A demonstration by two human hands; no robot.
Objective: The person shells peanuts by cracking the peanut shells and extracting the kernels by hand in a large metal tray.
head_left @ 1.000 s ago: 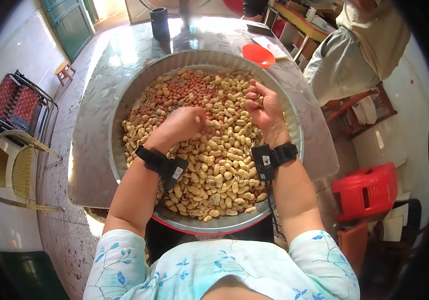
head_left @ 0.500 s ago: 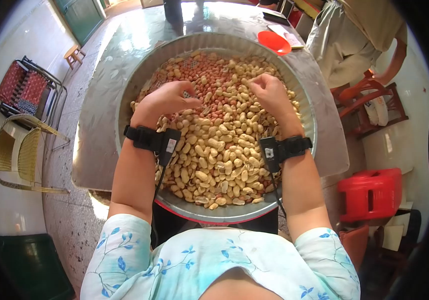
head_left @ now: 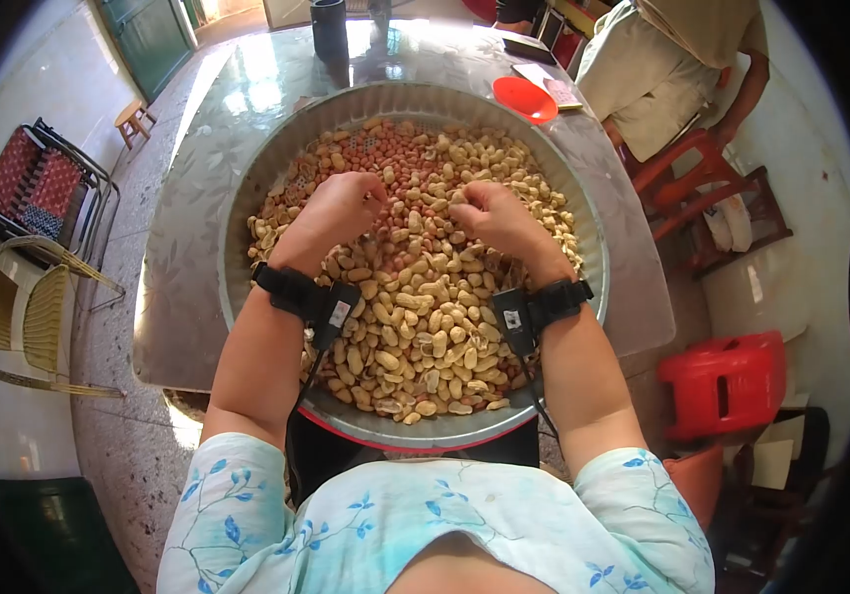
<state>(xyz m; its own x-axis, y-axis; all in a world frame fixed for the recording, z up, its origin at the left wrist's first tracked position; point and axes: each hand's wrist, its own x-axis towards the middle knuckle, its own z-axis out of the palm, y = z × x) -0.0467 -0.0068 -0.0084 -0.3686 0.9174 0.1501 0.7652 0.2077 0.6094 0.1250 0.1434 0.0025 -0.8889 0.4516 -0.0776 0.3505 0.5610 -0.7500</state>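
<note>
A wide round metal pan [head_left: 233, 243] holds a heap of peanuts. Unshelled peanuts [head_left: 425, 322] fill the near part and the right side, while reddish shelled kernels [head_left: 380, 153] lie toward the back left. Over the left-middle of the heap is my left hand [head_left: 344, 210], fingers curled in; what they hold, if anything, is hidden. My right hand [head_left: 500, 220] hovers across from it, thumb and fingertips pinched on what looks like a peanut in its shell. Each wrist wears a black strap with a small box.
The pan rests on a metal-topped table [head_left: 182, 297]. A red plate [head_left: 525, 100] and a dark cup [head_left: 329, 30] stand toward its far side. A person [head_left: 643, 79] stands at the back right beside a wooden chair [head_left: 687, 188]. A red stool [head_left: 727, 386] is at right.
My right hand has come inward and lower, nearer my left hand. The fingers of my left hand have curled in more. The person at the right shows a lowered arm by the chair.
</note>
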